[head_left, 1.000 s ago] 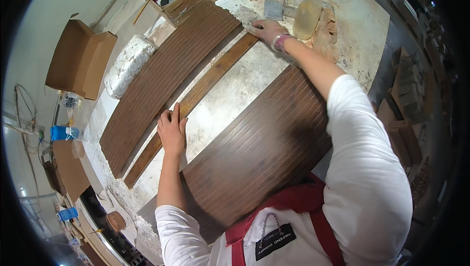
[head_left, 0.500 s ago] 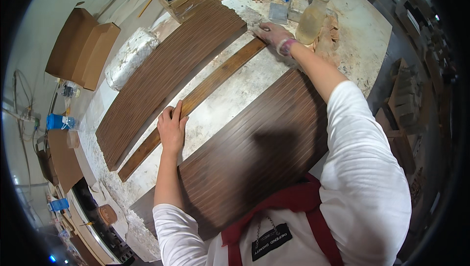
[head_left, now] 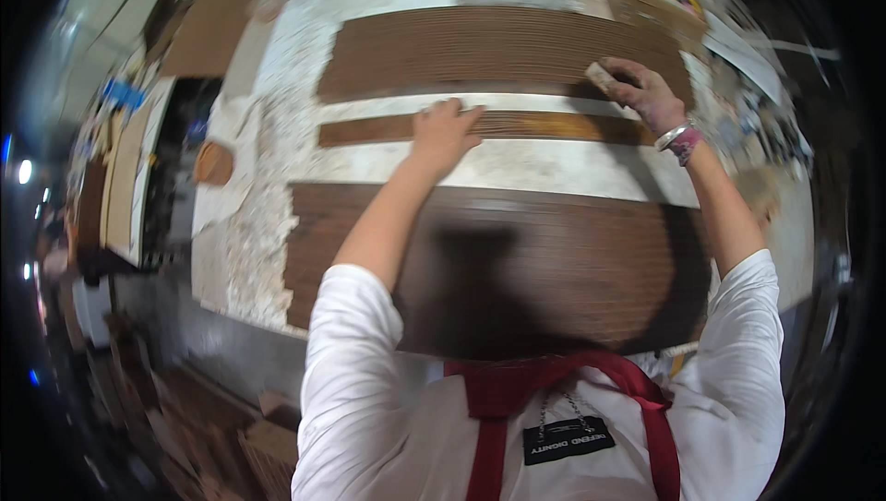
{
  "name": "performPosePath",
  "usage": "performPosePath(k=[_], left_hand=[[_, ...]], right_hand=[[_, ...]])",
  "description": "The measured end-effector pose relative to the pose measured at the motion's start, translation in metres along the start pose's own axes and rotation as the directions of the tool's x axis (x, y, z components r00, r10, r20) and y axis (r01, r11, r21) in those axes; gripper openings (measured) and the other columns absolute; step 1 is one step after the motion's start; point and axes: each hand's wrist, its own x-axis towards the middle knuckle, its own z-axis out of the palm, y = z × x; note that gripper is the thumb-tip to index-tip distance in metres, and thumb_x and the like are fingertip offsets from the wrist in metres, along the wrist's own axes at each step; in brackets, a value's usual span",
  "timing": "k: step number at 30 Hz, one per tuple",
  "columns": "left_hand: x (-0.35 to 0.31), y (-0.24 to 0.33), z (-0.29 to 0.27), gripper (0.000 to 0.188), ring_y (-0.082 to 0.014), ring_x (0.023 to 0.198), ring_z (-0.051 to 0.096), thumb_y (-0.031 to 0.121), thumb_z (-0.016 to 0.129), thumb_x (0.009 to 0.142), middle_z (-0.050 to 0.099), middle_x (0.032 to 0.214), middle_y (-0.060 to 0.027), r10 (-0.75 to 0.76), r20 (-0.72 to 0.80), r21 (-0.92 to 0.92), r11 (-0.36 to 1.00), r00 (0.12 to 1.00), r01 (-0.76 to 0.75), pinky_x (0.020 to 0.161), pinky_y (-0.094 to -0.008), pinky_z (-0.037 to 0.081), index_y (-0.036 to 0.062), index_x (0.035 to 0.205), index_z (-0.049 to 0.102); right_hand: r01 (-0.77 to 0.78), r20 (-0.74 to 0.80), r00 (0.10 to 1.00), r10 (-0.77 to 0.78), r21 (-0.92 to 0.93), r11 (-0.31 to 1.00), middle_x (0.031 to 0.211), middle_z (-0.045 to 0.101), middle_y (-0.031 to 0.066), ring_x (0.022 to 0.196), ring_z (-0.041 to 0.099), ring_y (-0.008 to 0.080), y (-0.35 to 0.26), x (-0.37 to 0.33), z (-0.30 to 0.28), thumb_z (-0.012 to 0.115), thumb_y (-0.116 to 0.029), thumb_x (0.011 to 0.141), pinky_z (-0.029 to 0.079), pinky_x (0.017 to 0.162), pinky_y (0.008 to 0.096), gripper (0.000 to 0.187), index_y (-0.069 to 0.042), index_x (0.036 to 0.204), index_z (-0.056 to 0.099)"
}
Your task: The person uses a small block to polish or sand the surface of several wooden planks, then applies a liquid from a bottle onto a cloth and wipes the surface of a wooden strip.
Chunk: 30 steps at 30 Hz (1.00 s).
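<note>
Left hand (head_left: 445, 137) lies spread on the strip (head_left: 544, 125) at twelve o'clock; right hand (head_left: 648, 100), at two, pinches a block (head_left: 598, 75) loosened fingers could drop.

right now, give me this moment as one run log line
left hand: on narrow wooden strip | right hand: gripping small pale block | strip: between far panel and near panel

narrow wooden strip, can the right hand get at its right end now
Probably yes: the right hand is near that end of the strip, nothing visible between them, though it holds a pale block.
</note>
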Motion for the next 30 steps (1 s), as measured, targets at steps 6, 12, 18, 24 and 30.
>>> performPosePath(k=[6, 12, 18, 24, 30], left_hand=[[-0.019, -0.038, 0.058, 0.047, -0.0339, 0.107, 0.051, 0.032, 0.063, 0.083, 0.052, 0.122, -0.0143, 0.056, -0.392, -0.153, 0.98, 0.918, -0.125, 0.091, -0.0456, 0.039, 0.0197, 0.128, 0.055], [-0.027, -0.013, 0.007, 0.039, -0.0318, 0.094, 0.052, 0.032, 0.051, 0.087, 0.053, 0.104, -0.0141, 0.087, -0.276, -0.016, 0.995, 0.957, -0.095, 0.082, -0.0452, 0.042, 0.014, 0.121, 0.06], [-0.023, -0.016, 0.036, 0.037, -0.0237, 0.123, 0.046, 0.026, 0.049, 0.097, 0.051, 0.133, -0.0123, -0.043, -0.26, -0.85, 0.485, 0.965, -0.207, 0.104, -0.0366, 0.035, 0.006, 0.128, 0.051], [-0.001, -0.047, 0.0, 0.038, -0.0288, 0.13, 0.042, 0.02, 0.051, 0.095, 0.046, 0.141, -0.0162, 0.264, -0.084, -0.447, 0.852, 0.961, -0.273, 0.11, -0.0381, 0.031, 0.0046, 0.131, 0.05], [0.023, -0.061, 0.054, 0.028, -0.0267, 0.11, 0.051, 0.023, 0.056, 0.093, 0.056, 0.116, -0.0155, -0.105, -0.374, -0.758, 0.608, 0.922, -0.238, 0.097, -0.0396, 0.039, 0.0042, 0.113, 0.055]], right_hand=[[0.578, 0.434, 0.807, -0.4, -0.443, 0.686, 0.114, 0.06, 0.0071, 0.107, 0.058, 0.0273, -0.129, 0.074, 0.28, 0.056, -0.045, 0.089, 0.047, 0.09, 0.0375, 0.04, -0.018, 0.118, 0.063], [0.845, 0.665, 0.528, -0.528, -0.349, 0.405, 0.094, 0.064, 0.0089, 0.093, 0.062, 0.0302, -0.133, 0.121, 0.423, 0.064, -0.025, 0.081, 0.051, 0.077, 0.0403, 0.025, -0.019, 0.105, 0.068], [0.719, 0.628, 0.695, -0.349, -0.62, 0.314, 0.106, 0.067, 0.0167, 0.096, 0.065, 0.0341, -0.148, 0.163, 0.43, 0.057, -0.019, 0.081, 0.052, 0.083, 0.0428, 0.024, -0.01, 0.098, 0.071], [0.726, 0.563, 0.688, -0.459, -0.542, 0.423, 0.1, 0.064, 0.013, 0.092, 0.062, 0.0311, -0.167, 0.148, 0.377, 0.061, -0.022, 0.084, 0.05, 0.082, 0.0404, 0.025, -0.009, 0.104, 0.067], [0.646, 0.489, 0.744, -0.455, -0.351, 0.678, 0.109, 0.061, 0.0071, 0.102, 0.06, 0.0241, -0.156, 0.149, 0.37, 0.066, -0.022, 0.086, 0.049, 0.088, 0.0331, 0.034, -0.014, 0.119, 0.065]])
